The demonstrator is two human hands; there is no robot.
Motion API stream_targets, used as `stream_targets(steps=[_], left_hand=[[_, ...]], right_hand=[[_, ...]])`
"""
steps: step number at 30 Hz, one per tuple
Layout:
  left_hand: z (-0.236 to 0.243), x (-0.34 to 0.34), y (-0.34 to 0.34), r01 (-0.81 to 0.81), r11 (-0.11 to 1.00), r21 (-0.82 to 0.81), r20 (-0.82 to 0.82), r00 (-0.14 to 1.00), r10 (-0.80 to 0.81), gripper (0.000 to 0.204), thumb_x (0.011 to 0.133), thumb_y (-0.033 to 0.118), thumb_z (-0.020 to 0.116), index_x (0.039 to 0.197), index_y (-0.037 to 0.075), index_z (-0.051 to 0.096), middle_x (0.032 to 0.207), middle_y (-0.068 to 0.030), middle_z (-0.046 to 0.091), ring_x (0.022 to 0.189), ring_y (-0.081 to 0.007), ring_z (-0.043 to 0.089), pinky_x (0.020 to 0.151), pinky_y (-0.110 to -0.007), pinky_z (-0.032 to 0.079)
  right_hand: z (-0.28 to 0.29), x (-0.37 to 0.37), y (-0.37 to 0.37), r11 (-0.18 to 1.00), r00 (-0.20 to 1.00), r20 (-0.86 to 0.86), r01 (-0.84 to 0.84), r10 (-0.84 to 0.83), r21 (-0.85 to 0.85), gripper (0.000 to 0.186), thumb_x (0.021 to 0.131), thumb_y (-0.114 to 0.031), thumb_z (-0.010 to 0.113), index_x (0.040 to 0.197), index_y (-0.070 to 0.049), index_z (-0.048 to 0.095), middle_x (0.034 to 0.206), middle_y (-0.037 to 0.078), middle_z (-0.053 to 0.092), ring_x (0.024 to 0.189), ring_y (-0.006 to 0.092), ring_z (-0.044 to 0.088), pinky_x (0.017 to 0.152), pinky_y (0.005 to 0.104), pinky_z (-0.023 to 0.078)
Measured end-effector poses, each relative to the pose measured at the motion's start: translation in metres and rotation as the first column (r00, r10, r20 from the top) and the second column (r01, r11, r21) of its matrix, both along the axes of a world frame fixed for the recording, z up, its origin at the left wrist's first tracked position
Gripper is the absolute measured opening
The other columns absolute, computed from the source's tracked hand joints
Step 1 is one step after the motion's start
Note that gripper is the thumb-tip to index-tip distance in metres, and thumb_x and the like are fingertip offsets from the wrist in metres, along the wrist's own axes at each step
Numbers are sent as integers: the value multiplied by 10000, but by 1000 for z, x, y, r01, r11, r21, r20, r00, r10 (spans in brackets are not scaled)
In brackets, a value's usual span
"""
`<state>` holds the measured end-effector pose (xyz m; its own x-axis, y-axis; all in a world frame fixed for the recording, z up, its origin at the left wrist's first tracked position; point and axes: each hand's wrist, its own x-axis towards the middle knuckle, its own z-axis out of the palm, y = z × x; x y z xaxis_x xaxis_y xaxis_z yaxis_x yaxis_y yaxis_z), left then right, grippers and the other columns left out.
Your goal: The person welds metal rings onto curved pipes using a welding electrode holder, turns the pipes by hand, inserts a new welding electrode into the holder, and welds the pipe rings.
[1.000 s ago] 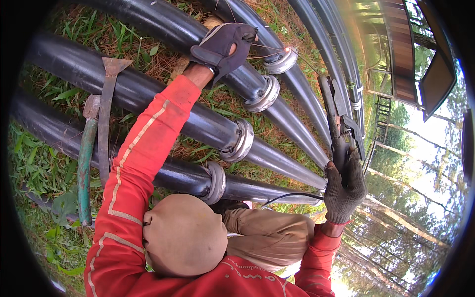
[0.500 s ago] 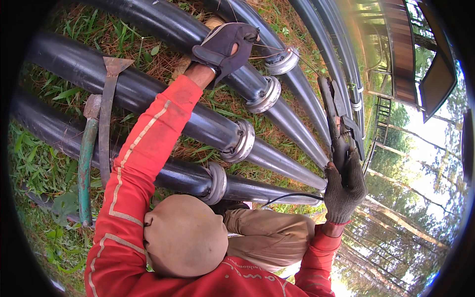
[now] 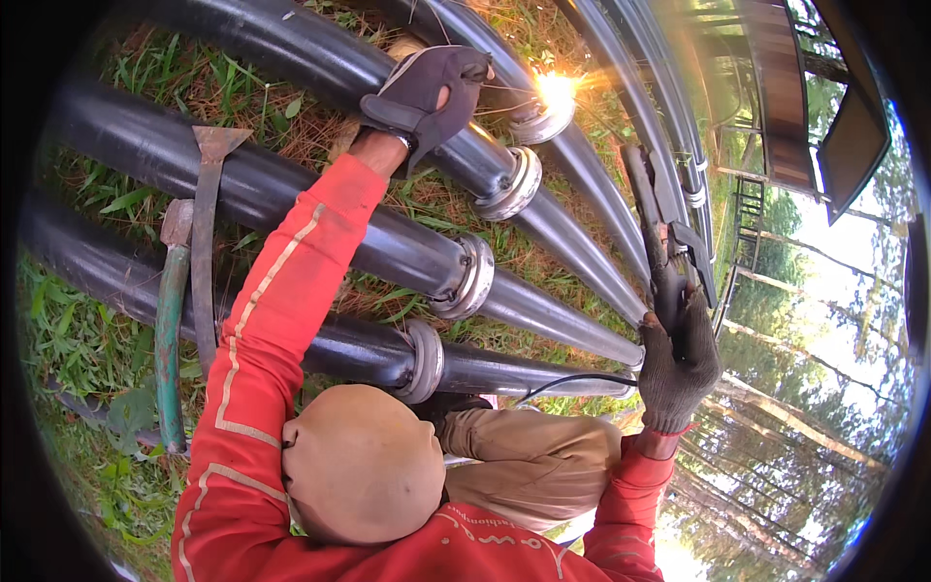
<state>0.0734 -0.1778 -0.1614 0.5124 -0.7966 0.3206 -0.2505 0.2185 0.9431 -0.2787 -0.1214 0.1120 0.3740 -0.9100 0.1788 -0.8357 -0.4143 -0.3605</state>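
Observation:
My left hand (image 3: 436, 97), in a dark fingerless glove, is curled over a black pipe beside thin wires; what its fingertips hold is unclear. My right hand (image 3: 679, 364), in a grey knit glove, grips a dark electrode holder (image 3: 661, 233) with a thin rod angled up-left. A bright spark glows at a silver flange (image 3: 536, 127) on one pipe, just right of my left hand. Silver flanges (image 3: 524, 179) join the nearer pipes too. A green-handled hammer (image 3: 170, 339) and a flat metal tool (image 3: 206, 242) lie at the left.
Black pipes (image 3: 155, 145) fan across grass (image 3: 136, 485), with a black cable (image 3: 558, 381) near the lower ones. A tan rounded shape (image 3: 364, 456) sits between my arms beside my trousers. A wooden structure (image 3: 776, 87) and trees stand at the right.
A bright arc with sparks has appeared at the flange near my left hand. My left hand has shifted slightly left; the holder and right hand have moved very little.

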Motion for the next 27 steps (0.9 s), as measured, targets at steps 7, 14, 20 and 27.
stream_targets(steps=[7, 14, 20, 27], left_hand=[[9, 4, 6, -56, 994, 94, 121, 992, 44, 187, 1028, 126, 783, 1203, 67, 816, 1067, -77, 826, 935, -165, 772, 868, -337, 601], [1, -2, 12, -74, 993, 87, 133, 989, 62, 187, 1049, 106, 777, 1226, 61, 814, 984, -4, 766, 757, -71, 668, 701, -274, 564], [40, 14, 5, 53, 963, 263, -276, 961, 23, 281, 1015, 122, 822, 1285, 54, 787, 931, 9, 730, 705, -67, 642, 596, -239, 482], [114, -3, 30, 70, 900, 430, -369, 923, 105, 413, 1031, 107, 797, 1420, 25, 682, 900, -49, 726, 657, -74, 620, 560, -261, 514]], right_hand=[[35, -60, 1, 963, 916, 314, 269, -248, -26, 669, 973, 122, 757, 1605, 139, 538, 1522, 240, 689, 1274, 237, 706, 1004, 348, 617], [34, -137, 26, 931, 806, 480, 359, -346, 67, 619, 1009, 25, 773, 1600, 60, 593, 1193, 111, 759, 851, 115, 691, 707, 272, 574], [-3, -182, 41, 879, 551, 685, 335, -476, 341, 559, 1032, -9, 744, 1571, 61, 613, 1045, 53, 736, 766, 93, 654, 667, 269, 537], [-55, -167, 32, 816, 203, 790, 153, -578, 558, 469, 1067, -44, 707, 1524, 33, 631, 1043, 82, 741, 742, 113, 677, 619, 298, 573]])
